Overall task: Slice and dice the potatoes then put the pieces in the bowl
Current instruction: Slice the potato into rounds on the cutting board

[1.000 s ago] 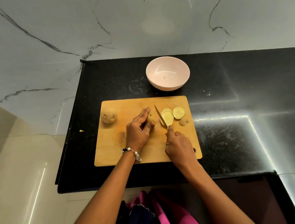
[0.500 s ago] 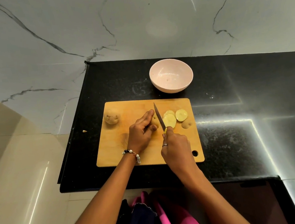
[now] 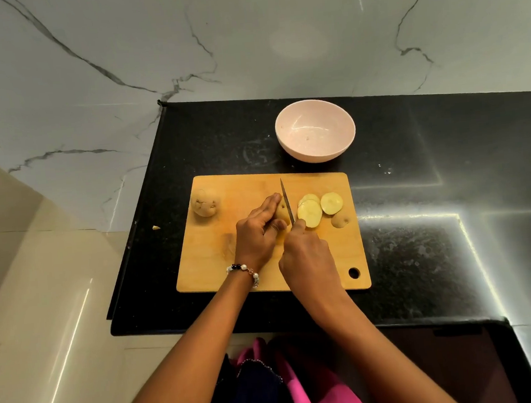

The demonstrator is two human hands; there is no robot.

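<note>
On the wooden cutting board (image 3: 224,262) my left hand (image 3: 257,234) grips the remaining part of a potato (image 3: 280,212), fingers curled over it. My right hand (image 3: 307,255) holds a knife (image 3: 286,202) with its blade set against the potato's cut end. Round yellow slices (image 3: 310,213) lie to the right of the blade, beside a skin-side end piece (image 3: 339,220). A whole potato (image 3: 205,202) sits at the board's far left corner. The pale pink bowl (image 3: 315,129) stands behind the board with nothing in it.
The board lies on a black granite counter (image 3: 417,188), whose left edge drops to a beige floor (image 3: 41,301). A small scrap (image 3: 155,227) lies near that edge. A marble wall (image 3: 243,36) rises behind. Bright light streaks cross the counter at right.
The knife has moved left from the cut slices onto the potato my left hand holds. The slices stay where they fell.
</note>
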